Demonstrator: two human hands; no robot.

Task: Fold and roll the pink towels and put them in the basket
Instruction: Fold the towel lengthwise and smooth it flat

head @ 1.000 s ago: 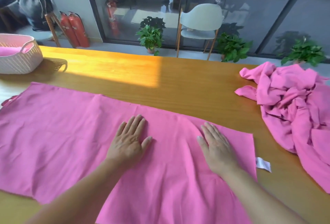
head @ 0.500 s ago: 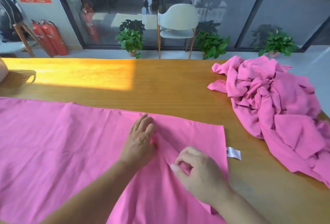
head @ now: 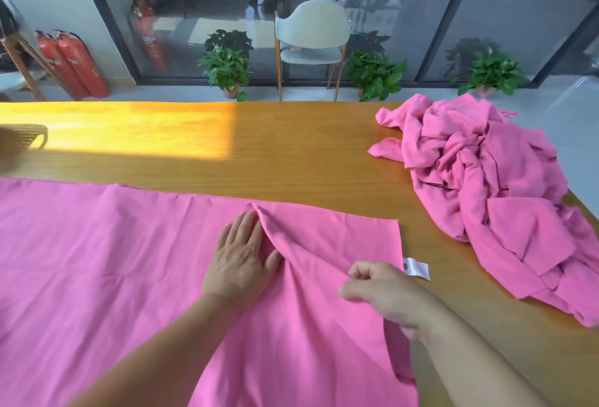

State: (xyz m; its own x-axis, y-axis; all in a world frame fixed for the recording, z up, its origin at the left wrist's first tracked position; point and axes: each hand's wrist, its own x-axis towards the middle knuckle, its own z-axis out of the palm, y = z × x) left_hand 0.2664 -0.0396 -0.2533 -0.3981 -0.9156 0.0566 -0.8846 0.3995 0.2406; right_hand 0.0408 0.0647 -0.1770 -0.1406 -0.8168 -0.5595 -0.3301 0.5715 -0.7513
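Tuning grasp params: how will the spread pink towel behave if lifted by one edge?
Likely floppy: the spread towel ridges up beside the left hand where the right hand pinches it. Probably light and thin, since it lies flat. It may slide on the smooth table.

Single head-worn wide-angle view, looking forward and down, close over table (head: 291,154)

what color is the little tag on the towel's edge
White tag, with a small green mark; head view.
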